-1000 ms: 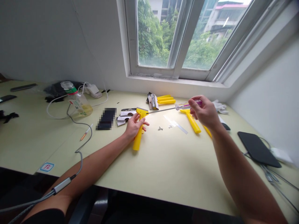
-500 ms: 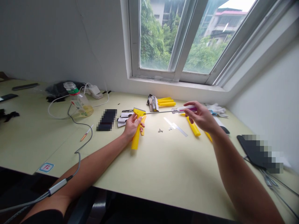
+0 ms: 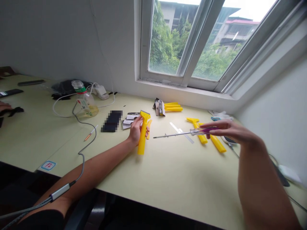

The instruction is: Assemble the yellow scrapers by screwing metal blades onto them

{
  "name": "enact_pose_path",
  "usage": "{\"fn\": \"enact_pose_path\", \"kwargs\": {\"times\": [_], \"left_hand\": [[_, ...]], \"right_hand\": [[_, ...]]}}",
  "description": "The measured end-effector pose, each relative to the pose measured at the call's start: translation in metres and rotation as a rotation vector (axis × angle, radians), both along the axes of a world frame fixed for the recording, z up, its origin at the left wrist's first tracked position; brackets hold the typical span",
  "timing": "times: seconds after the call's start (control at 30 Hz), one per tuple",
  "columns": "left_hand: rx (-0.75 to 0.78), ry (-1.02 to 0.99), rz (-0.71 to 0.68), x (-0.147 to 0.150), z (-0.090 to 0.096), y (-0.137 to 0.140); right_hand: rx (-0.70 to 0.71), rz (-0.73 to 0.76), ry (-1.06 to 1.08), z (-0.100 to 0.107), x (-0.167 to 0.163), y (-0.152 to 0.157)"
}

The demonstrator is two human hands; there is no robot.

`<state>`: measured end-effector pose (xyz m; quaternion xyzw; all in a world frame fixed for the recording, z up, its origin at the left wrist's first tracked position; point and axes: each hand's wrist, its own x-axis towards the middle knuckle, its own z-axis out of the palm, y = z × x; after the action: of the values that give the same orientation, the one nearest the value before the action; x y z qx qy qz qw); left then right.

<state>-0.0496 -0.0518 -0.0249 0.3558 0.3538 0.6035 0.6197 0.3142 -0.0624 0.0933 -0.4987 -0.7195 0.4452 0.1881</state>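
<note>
My left hand [image 3: 136, 130] is closed around a yellow scraper [image 3: 143, 137], its head up and handle pointing down toward the table's front edge. Beside those fingers is a flat yellow-orange piece [image 3: 149, 127]. In my right hand [image 3: 230, 131] is a screwdriver [image 3: 176, 133] with a clear and purple handle. Its shaft points left, and the tip is apart from the scraper. Behind the shaft lie thin metal blades [image 3: 188, 137] and small screws, partly hidden. More yellow scrapers [image 3: 200, 135] lie just left of and below my right hand.
Packaged yellow scrapers [image 3: 172, 108] lie near the window. Opened packaging [image 3: 128, 120] and a dark pixelated object [image 3: 112, 121] sit left of my left hand. Farther left are a plastic bottle [image 3: 87, 103], cables and a cigarette [image 3: 91, 133]. Another person's hand [image 3: 4, 107] shows at the far left.
The screwdriver tip has left the scraper's head. My right hand has moved right and toward me with the screwdriver. My left hand still grips the scraper, and the view has shifted slightly.
</note>
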Motion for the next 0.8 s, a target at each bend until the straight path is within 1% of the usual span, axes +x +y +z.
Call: {"fn": "enact_pose_path", "kwargs": {"times": [0.07,0.17,0.2,0.27,0.33,0.4,0.53,0.7,0.73,0.8], "left_hand": [[-0.002,-0.023,-0.014,0.002,0.002,-0.004],[0.002,-0.055,-0.032,0.007,0.004,-0.009],[0.005,-0.060,-0.041,0.008,0.004,-0.010],[0.006,-0.060,-0.053,0.009,0.004,-0.012],[0.007,-0.051,-0.056,0.010,0.004,-0.013],[0.009,-0.047,-0.064,0.010,0.004,-0.014],[0.004,-0.046,-0.102,0.012,0.003,-0.016],[-0.031,-0.055,-0.112,0.014,0.002,-0.016],[-0.032,-0.053,-0.114,0.014,0.001,-0.016],[-0.040,-0.052,-0.125,0.015,0.001,-0.017]], "right_hand": [[-0.110,0.097,-0.049,-0.009,-0.012,0.005],[-0.200,0.229,-0.171,-0.027,-0.034,0.016],[-0.227,0.268,-0.247,-0.033,-0.040,0.019],[-0.234,0.304,-0.416,-0.045,-0.053,0.022],[-0.213,0.289,-0.557,-0.052,-0.064,0.022],[-0.200,0.253,-0.652,-0.057,-0.074,0.019],[-0.159,0.192,-0.785,-0.058,-0.087,0.011],[-0.062,0.142,-0.831,-0.051,-0.089,0.006],[-0.026,0.136,-0.816,-0.052,-0.088,0.007],[0.122,0.110,-0.741,-0.056,-0.087,0.012]]}}
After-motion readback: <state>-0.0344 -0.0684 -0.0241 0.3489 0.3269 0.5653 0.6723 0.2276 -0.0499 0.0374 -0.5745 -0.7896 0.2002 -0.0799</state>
